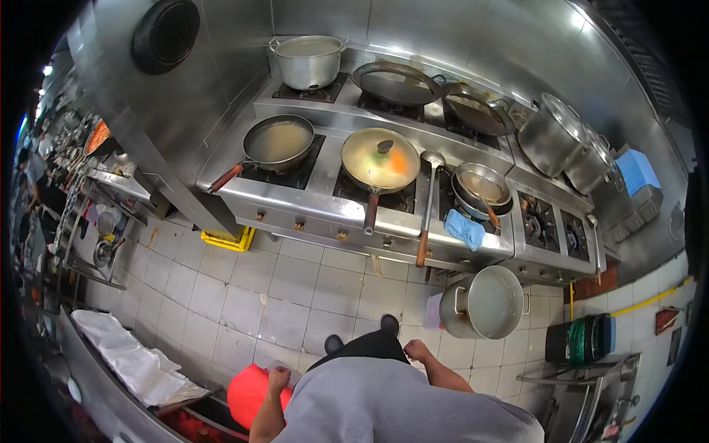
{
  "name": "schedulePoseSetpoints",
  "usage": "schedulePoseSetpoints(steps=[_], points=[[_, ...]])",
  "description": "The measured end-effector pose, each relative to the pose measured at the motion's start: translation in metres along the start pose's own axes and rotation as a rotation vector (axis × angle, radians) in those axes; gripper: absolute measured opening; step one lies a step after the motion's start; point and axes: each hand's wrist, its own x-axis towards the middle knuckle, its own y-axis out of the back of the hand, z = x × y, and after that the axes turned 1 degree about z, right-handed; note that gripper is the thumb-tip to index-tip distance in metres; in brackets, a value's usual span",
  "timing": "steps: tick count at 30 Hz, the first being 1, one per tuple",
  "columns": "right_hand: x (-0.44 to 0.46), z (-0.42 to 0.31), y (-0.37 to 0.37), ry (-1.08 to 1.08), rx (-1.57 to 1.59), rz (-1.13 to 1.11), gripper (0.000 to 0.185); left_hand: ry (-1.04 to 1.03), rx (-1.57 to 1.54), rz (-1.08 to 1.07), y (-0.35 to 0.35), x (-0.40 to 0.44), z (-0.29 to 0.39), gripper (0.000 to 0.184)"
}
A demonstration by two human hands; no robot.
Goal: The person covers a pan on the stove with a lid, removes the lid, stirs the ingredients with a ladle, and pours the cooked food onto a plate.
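Observation:
My left hand [278,377] is closed at my left side, beside a red bag or cloth [255,395]; a small pale thing shows at its fingers, too small to name. My right hand [417,351] hangs at my right side, fingers curled, and I see nothing in it. In front is the stove [310,213]. On it stand a pan with murky liquid [279,142], a pan under a glass lid [380,160] with something orange inside, a long-handled ladle [430,199], nested strainers on a pan [481,184] and a blue cloth [464,229].
A large pot [495,303] stands on the tiled floor at the stove's front. Pots and woks [396,83] line the back shelf. White cloths [136,358] lie on the counter at left. A bin [587,340] is at right. A person [37,177] stands far left.

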Motion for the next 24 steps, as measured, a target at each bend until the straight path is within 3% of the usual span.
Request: schedulePoseSetpoints(steps=[24], points=[[0.006, 0.006, 0.004, 0.03, -0.037, -0.025, 0.019, -0.037, 0.12, -0.006, -0.004, 0.005, -0.013, 0.028]])
